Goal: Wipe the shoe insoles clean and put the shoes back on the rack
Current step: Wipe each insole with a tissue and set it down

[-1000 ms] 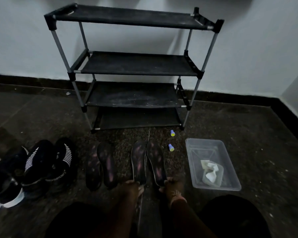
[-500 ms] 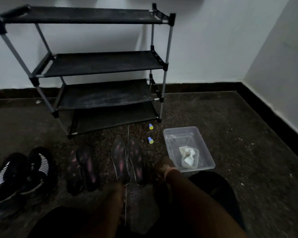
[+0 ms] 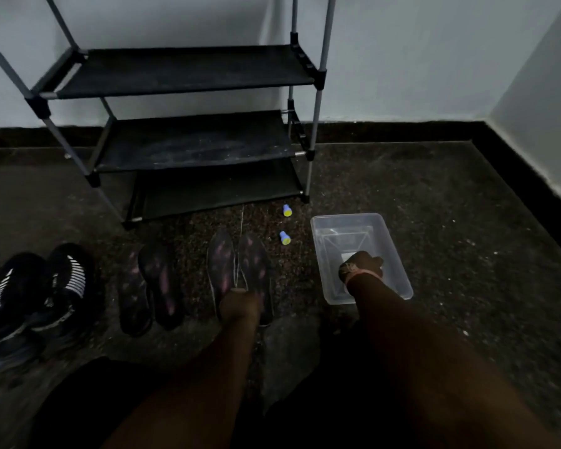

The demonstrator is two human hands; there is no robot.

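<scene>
While the person is kneeling on the dark speckled floor [image 3: 434, 222], the right hand [image 3: 361, 267] is reaching down into a clear plastic tub [image 3: 399, 273] on the right. A small white cloth [image 3: 348, 256] is lying in the tub, and the hand is covering most of it. The fingers are bending down over the cloth, but it is too dark to tell if the grip is pinching it.

The left hand [image 3: 240, 306] is resting on the heel end of two insoles [image 3: 238, 270] lying side by side on the floor. Its fingers are curling down there, but I cannot tell if the grip is holding an insole or just pressing on it. These insoles are dark with pink spots. Another pair of insoles [image 3: 151, 286] is lying just to the left of them, also flat on the floor and close together.

Black sneakers with white stripes [image 3: 36, 293] are sitting on the floor at the far left, well apart from the tub.

A black shoe rack [image 3: 188, 137] with grey poles is standing against the pale wall [image 3: 418, 59], just behind the insoles. Dusty marks are showing on its middle shelf.

Two small blue and yellow caps [image 3: 285, 238] are lying on the floor between the rack and the tub, near the toe end of the right insoles.
</scene>
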